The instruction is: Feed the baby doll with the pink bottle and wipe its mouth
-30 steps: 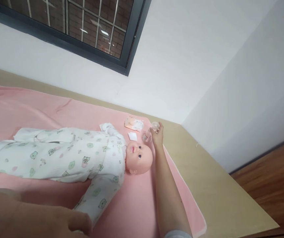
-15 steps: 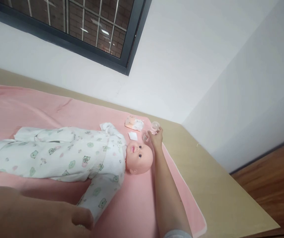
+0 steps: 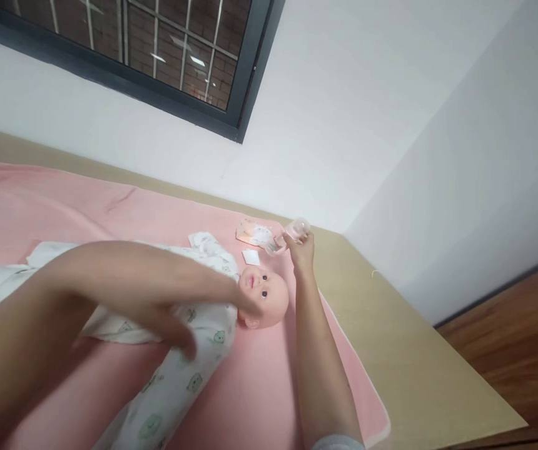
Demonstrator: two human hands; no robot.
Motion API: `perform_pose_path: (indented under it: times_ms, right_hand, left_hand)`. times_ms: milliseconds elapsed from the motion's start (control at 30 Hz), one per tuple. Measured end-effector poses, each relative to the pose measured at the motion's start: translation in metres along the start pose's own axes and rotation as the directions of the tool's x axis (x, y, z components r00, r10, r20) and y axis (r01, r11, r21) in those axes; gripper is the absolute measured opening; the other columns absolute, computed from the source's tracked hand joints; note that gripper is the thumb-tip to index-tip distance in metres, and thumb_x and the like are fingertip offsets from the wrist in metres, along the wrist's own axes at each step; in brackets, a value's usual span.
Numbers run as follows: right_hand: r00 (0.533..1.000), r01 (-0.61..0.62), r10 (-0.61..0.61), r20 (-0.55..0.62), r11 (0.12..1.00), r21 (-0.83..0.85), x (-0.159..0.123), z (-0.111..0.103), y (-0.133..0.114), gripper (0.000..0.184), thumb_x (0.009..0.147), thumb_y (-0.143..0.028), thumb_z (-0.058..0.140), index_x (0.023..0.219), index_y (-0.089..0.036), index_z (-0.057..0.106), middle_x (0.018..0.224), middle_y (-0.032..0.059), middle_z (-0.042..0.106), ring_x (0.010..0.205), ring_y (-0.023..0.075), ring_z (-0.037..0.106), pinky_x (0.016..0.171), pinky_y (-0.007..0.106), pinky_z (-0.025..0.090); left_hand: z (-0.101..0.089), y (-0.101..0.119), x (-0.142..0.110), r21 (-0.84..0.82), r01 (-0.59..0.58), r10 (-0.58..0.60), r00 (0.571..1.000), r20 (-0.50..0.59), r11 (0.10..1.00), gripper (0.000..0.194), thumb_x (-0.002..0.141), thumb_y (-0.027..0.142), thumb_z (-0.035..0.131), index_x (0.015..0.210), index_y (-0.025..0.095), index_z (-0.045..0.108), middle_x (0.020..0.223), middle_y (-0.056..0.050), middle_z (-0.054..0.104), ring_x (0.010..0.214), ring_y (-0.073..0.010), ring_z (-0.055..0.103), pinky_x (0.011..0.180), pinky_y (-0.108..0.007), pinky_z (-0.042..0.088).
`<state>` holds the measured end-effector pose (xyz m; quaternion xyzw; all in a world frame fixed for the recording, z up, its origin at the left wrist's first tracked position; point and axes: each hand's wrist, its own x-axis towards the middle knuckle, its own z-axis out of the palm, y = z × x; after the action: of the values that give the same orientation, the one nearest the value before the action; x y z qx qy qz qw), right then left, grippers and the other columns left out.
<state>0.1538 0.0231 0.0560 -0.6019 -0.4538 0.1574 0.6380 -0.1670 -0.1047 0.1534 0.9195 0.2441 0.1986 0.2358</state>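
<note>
A baby doll [image 3: 269,303] in a white sleepsuit [image 3: 219,337] with green bear prints lies on its back on a pink sheet [image 3: 250,394]. Past the doll's head, my right hand [image 3: 301,250] grips a clear baby bottle [image 3: 298,228], tilted, its rounded clear end pointing up and right. My left hand [image 3: 156,284], smeared by motion, reaches across above the doll's chest. Its thumb stands apart from the fingers, which stretch toward the doll's face, and nothing is in it. The left arm hides much of the doll's body.
A white-and-orange soft packet [image 3: 253,232] lies on the sheet beyond the doll, with a small white square pad [image 3: 251,257] beside it. The wooden table top [image 3: 391,350] extends right of the sheet. A white wall [image 3: 306,144] with a dark-framed window [image 3: 231,119] rises behind.
My left hand has come up from the lower left and moved right over the doll's chest. The bottle in my right hand has lifted slightly and tilted to the right.
</note>
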Motion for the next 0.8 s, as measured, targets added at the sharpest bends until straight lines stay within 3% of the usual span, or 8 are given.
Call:
perform_pose_path:
  times_ms: [67,167,300,433,567,800]
  right_hand:
    - [0.998,0.014,-0.02,0.057,0.994,0.105,-0.004,0.001,-0.02,0.058,0.062,-0.035,0.074,0.113,-0.019,0.05,0.112,0.0097,0.063,0.092,0.0179,0.063,0.079,0.03,0.052]
    - [0.982,0.028,-0.078,0.172,0.96,0.278,-0.019,0.003,-0.053,0.058,0.063,-0.036,0.075,0.113,-0.021,0.05,0.112,0.0069,0.063,0.095,0.0171,0.064,0.083,0.032,0.053]
    - [0.933,0.018,-0.145,0.329,0.932,0.362,-0.051,0.01,-0.093,0.057,0.063,-0.037,0.078,0.112,-0.023,0.052,0.114,0.0051,0.064,0.098,0.0172,0.063,0.089,0.035,0.053]
    - [0.871,-0.007,-0.19,0.453,0.917,0.398,-0.083,0.019,-0.117,0.056,0.064,-0.035,0.078,0.113,-0.024,0.052,0.116,0.0044,0.063,0.104,0.0186,0.062,0.094,0.039,0.053]
    - [0.825,-0.009,-0.221,0.521,0.915,0.403,-0.103,0.028,-0.126,0.052,0.068,-0.034,0.076,0.112,-0.025,0.05,0.119,0.0043,0.06,0.107,0.0196,0.061,0.097,0.043,0.051]
    - [0.805,-0.03,-0.23,0.547,0.905,0.424,-0.116,0.034,-0.129,0.06,0.067,-0.038,0.078,0.118,-0.027,0.049,0.123,0.0033,0.056,0.113,0.021,0.057,0.102,0.047,0.048]
  left_hand:
    - [-0.009,-0.01,0.022,-0.017,-0.049,0.051,0.995,0.087,0.999,0.051,0.084,0.037,0.061,0.134,0.034,0.053,0.134,0.004,0.058,0.115,-0.0213,0.058,0.094,-0.03,0.049]
    - [-0.006,-0.035,0.041,-0.018,-0.03,0.028,0.993,-0.114,0.999,0.055,0.091,0.041,0.055,0.143,0.03,0.039,0.141,-0.005,0.05,0.124,-0.0234,0.052,0.1,-0.035,0.044]
    - [0.002,-0.054,0.048,-0.041,-0.011,-0.003,0.947,-0.322,0.999,0.063,0.089,0.047,0.058,0.144,0.028,0.034,0.137,-0.008,0.051,0.122,-0.0244,0.052,0.101,-0.037,0.044]
    - [0.006,-0.042,0.049,-0.018,0.074,-0.075,0.91,-0.409,0.997,0.069,0.083,0.052,0.062,0.142,0.026,0.036,0.131,-0.008,0.055,0.118,-0.0278,0.054,0.097,-0.039,0.046]
    - [0.007,-0.027,0.049,0.011,0.146,-0.124,0.879,-0.46,0.989,0.066,0.078,0.048,0.065,0.135,0.025,0.043,0.122,-0.006,0.062,0.112,-0.0292,0.058,0.089,-0.037,0.048]
    - [0.005,-0.023,0.048,0.045,0.248,-0.197,0.858,-0.475,0.968,0.062,0.071,0.042,0.064,0.128,0.024,0.048,0.109,-0.005,0.068,0.099,-0.0306,0.064,0.075,-0.034,0.048]
